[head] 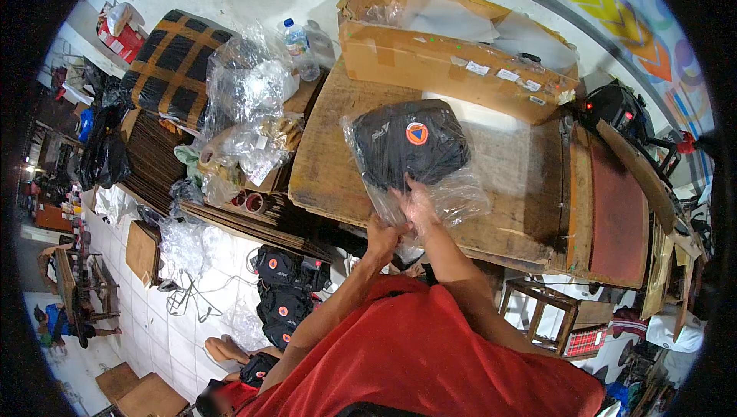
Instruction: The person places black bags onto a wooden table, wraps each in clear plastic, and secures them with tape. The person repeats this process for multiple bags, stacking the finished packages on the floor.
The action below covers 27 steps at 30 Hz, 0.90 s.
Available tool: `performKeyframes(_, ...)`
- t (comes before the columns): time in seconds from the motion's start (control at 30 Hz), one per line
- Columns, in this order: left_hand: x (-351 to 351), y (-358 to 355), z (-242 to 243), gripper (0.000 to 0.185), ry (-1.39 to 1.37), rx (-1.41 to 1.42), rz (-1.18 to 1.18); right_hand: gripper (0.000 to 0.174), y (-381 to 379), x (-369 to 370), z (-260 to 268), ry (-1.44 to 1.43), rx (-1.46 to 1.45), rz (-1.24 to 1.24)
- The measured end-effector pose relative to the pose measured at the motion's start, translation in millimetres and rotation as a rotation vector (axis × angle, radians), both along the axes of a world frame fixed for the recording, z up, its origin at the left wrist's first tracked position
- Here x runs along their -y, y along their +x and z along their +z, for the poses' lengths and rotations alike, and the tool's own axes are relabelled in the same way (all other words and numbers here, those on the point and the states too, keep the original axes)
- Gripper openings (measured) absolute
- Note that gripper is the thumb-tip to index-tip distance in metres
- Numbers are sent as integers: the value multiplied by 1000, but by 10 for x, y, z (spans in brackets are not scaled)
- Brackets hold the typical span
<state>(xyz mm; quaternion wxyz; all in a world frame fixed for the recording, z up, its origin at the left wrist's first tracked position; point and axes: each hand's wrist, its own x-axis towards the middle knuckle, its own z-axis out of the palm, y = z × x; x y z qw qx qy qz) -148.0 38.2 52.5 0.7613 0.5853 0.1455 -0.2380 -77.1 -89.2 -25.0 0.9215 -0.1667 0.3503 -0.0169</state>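
A black fabric bag with a round orange patch lies on the wooden tabletop, inside a clear plastic bag. The plastic's loose mouth end is towards me. My left hand is closed around the gathered near edge of this plastic. Just right of it, my right hand reaches up to the black bag's near edge, thumb and a finger spread. Plastic seems to cover part of that hand, and whether it grips anything is unclear.
Behind the wooden table stands a long cardboard box. At left are a water bottle, a taped black bundle, crumpled plastic and tape rolls. More black bags and a seated person are below left.
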Motion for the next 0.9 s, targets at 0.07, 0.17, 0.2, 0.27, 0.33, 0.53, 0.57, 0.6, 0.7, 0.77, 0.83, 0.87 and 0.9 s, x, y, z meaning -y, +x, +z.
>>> performKeyframes(0.07,-47,57,-49,29,14,-20,-45,37,48,-37,16,23,14,-46)
performKeyframes(0.17,-154,116,-154,27,4,6,-67,43,84,-66,83,1,146,-45)
performKeyframes(0.2,-181,116,-197,26,12,-8,-76,46,94,-63,96,1,128,-42)
performKeyframes(0.27,-242,93,-281,26,-17,-36,38,52,85,-40,97,0,160,74)
performKeyframes(0.33,-367,78,-347,27,74,-6,30,61,-19,35,101,-3,324,214)
performKeyframes(0.53,-785,0,-285,18,-79,-62,2,59,-1048,381,693,-1461,153,937)
performKeyframes(0.57,-844,15,-206,18,-49,-74,26,64,-1212,493,939,-1482,38,1118)
performKeyframes(0.6,-907,25,-97,18,-29,-82,27,67,-1281,480,1149,-1755,268,919)
performKeyframes(0.7,-874,188,372,11,-130,-16,106,75,-1176,-16,1565,-2244,553,527)
performKeyframes(0.77,-787,459,776,11,-61,71,137,75,-713,-363,1664,-2185,601,606)
performKeyframes(0.83,-646,742,1189,19,-53,291,106,69,-236,-471,1778,-2019,706,573)
performKeyframes(0.87,-534,861,1369,22,-61,377,126,62,-18,-462,1863,-1936,604,623)
performKeyframes(0.9,-448,961,1529,31,-148,481,153,55,196,-453,1977,-1921,570,483)
